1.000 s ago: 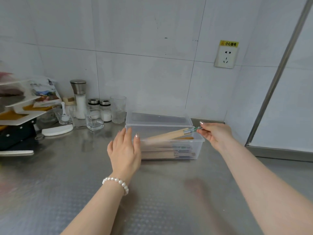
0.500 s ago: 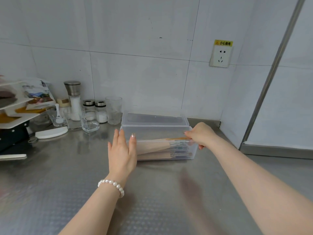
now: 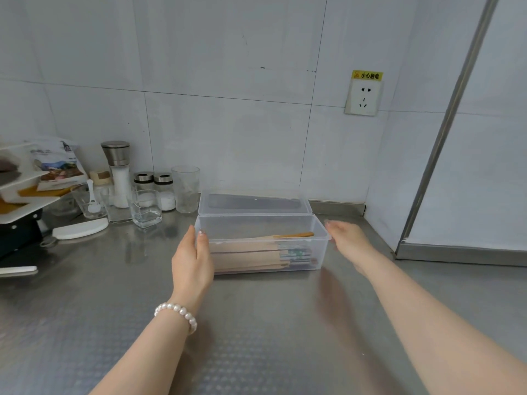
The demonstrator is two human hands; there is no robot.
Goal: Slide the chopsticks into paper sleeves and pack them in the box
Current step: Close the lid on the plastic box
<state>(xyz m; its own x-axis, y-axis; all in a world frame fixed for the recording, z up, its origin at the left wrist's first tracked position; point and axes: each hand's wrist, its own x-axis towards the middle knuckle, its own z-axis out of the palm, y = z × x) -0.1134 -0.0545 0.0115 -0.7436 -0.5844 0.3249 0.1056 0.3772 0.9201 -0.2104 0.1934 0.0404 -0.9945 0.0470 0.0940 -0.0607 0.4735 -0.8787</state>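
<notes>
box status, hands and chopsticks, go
Left hand open, flat against the box left end. Right hand open, empty, by the right end. Sleeved chopsticks stacked inside; lid open behind. Nothing blocking.

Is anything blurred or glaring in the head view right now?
Head view: right hand smeared by motion blur; left hand and box sharp; soft glare on the steel counter; wide-angle bending at the edges.

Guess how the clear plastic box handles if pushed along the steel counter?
The clear box probably slides easily: smooth steel counter, flat base. Likely light, thin-walled, holding only sleeved chopsticks. Its low, wide shape suggests little tipping; the open lid may flap.
</notes>
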